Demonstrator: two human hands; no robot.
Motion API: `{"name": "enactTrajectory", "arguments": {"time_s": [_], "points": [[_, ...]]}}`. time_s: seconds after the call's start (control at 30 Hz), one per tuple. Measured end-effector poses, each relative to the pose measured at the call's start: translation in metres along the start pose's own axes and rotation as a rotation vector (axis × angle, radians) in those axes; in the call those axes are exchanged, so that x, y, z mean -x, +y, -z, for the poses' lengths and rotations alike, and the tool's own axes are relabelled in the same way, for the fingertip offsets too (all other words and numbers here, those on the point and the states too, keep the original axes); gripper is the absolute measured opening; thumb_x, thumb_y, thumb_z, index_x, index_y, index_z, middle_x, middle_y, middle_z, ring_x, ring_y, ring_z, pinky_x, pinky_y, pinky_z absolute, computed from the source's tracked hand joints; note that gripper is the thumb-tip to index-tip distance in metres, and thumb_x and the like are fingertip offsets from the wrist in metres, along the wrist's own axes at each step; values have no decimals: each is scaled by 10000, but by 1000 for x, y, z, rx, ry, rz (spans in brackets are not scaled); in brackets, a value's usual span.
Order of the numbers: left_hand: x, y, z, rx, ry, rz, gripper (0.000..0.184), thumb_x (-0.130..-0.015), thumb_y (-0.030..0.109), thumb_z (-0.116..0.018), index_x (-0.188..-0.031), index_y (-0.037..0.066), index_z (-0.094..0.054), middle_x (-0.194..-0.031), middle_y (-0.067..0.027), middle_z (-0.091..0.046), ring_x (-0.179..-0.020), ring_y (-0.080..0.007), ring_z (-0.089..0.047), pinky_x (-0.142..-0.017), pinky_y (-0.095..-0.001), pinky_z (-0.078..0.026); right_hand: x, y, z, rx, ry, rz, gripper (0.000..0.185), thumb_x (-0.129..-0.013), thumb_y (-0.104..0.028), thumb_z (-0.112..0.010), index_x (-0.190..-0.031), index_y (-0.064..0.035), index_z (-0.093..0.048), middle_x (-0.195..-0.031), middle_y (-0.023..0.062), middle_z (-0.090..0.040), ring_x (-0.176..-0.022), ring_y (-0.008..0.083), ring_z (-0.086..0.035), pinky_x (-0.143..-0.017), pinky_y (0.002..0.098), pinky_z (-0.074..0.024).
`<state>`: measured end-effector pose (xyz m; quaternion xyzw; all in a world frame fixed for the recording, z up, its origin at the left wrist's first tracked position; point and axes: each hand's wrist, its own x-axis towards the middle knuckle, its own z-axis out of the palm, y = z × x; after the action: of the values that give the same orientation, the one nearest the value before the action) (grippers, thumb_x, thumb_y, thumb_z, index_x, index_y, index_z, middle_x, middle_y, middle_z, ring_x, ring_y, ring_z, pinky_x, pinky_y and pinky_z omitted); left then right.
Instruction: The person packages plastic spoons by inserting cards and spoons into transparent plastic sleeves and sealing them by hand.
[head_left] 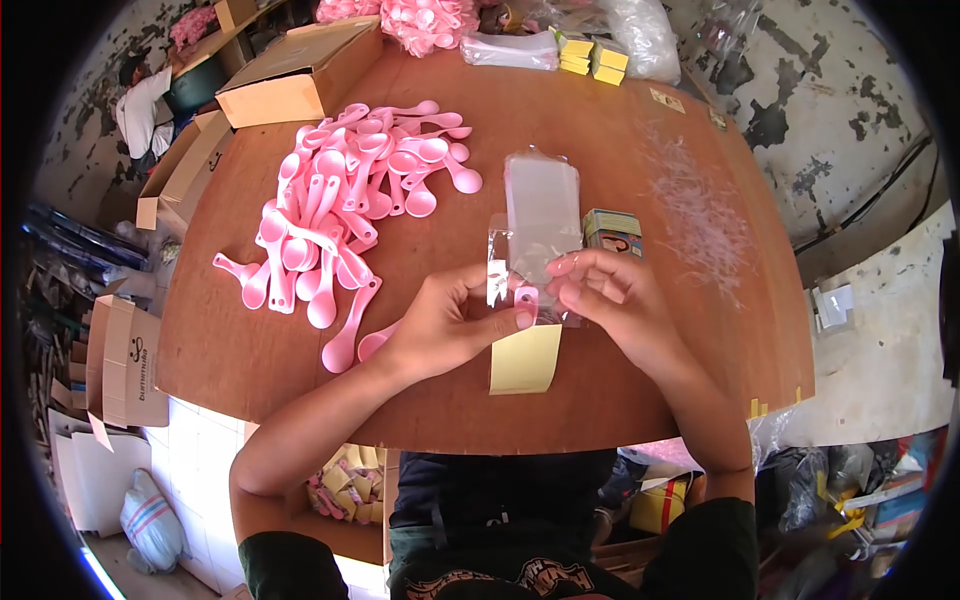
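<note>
Trouble could start right by the near edge: a yellow card [525, 362] sits just below the hands, toward the middle of that edge, and a dragging wrist might skew it. Next to the left wrist, a loose spoon [374, 342] is partly hidden, so a sideways swing of that forearm could knock it.

Now the hands, low over the bench [300, 392], fairly central! Both elbows are bent and spread wide, forearms slanting inward across the near edge. Left hand [450, 318]: thumb laid over the pink handle [525, 300], fingers closed on it, hole end showing. Right hand [622, 300]: palm turned inward, fingers curled, thumb just under the forefinger; whether they pinch any film, I cannot tell.

Between them shines a clear sleeve [497, 262], beside the left fingers. Thin stuff, this: a hard tug could split or crumple it, and a loose thumb could let the handle slip.

Just beyond, the sleeve stack [542, 195] looks slick; a bumped knuckle might fan it out. The small box [613, 228] stands close to the right fingers, easily nudged.

Over toward the left edge, the spoon pile [345, 190] is heaped loosely; one pulled from underneath could send others sliding. Toward the right edge lie plastic scraps [700, 215], light enough to scatter and cling. Far edge: yellow bundles [592, 56], well clear of both hands.
</note>
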<state>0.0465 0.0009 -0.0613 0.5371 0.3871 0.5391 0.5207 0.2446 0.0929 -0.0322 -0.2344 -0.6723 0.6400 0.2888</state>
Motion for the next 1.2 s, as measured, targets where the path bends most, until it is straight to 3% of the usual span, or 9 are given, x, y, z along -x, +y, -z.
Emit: {"name": "enactTrajectory", "arguments": {"time_s": [0.17, 0.23, 0.37, 0.6, 0.7, 0.8, 0.87, 0.97, 1.2], "points": [[-2, -5, 6, -8, 4, -6, 207, -917, 63, -649, -1103, -23, -621, -1045, -60, -666, -964, -102, -616, -850, -281, -527, 2, 7, 2, -31, 21, -43, 125, -921, -24, -617, -1025, 43, -601, -964, 78, -652, -883, 118, -643, -748, 253, -553], [-1, -4, 7, 134, 133, 69, 205, -935, 71, -620, -1112, -32, -617, -1032, -99, -678, -943, -136, -650, -802, -294, -564, 2, 11, 5, -20, 34, -46, 122, -916, -6, -614, -1027, 43, -601, -974, 82, -651, -894, 123, -645, -759, 256, -559], [-3, -14, 10, 51, 228, -4, 199, -935, 99, -623, -1089, -27, -646, -973, -137, -699, -867, -175, -683, -707, -310, -608, 2, 13, 5, 28, 70, 15, 102, -917, -2, -612, -1010, 39, -609, -971, 78, -644, -879, 115, -640, -749, 254, -557], [-3, -10, 10, -56, 225, -56, 208, -934, 89, -624, -1117, -5, -655, -982, -125, -705, -867, -138, -672, -694, -280, -592, 3, 16, 4, 11, 104, 84, 103, -920, 2, -606, -1008, 46, -637, -968, 69, -641, -854, 107, -634, -750, 249, -546], [-2, -7, 11, 21, 223, -57, 198, -933, 59, -616, -1114, 0, -671, -987, -113, -709, -878, -125, -668, -727, -264, -575, 2, 22, 8, 14, 27, 181, 99, -922, 16, -595, -992, 50, -656, -970, 71, -643, -875, 112, -629, -775, 256, -535], [-1, -8, 15, -89, 196, -155, 213, -939, -25, -550, -1110, -17, -676, -999, -126, -707, -862, -148, -682, -750, -277, -594, 2, 22, 8, -18, -2, 195, 110, -922, 45, -573, -980, 49, -666, -980, 80, -644, -906, 119, -625, -794, 263, -527], [0, -9, 18, -56, 154, -147, 189, -906, -49, -576, -1035, -7, -707, -992, -113, -717, -902, -139, -671, -801, -269, -543, 2, 23, 9, -10, -15, 218, 123, -919, 59, -564, -987, 48, -665, -986, 84, -642, -911, 121, -625, -794, 262, -528], [1, -10, 18, -114, 141, -203, 212, -926, -58, -531, -1055, -25, -696, -987, -131, -714, -863, -156, -684, -751, -288, -588, 3, 22, 9, 34, -28, 265, 150, -911, 86, -544, -994, 49, -664, -995, 91, -640, -913, 128, -627, -790, 263, -531], [1, -6, 16, -67, 142, -172, 174, -926, -46, -535, -986, -42, -698, -952, -126, -716, -859, -152, -680, -735, -282, -584, 7, 20, 7, 91, -27, 323, 158, -898, 91, -545, -1005, 59, -658, -989, 109, -634, -886, 129, -632, -757, 260, -533]]}}
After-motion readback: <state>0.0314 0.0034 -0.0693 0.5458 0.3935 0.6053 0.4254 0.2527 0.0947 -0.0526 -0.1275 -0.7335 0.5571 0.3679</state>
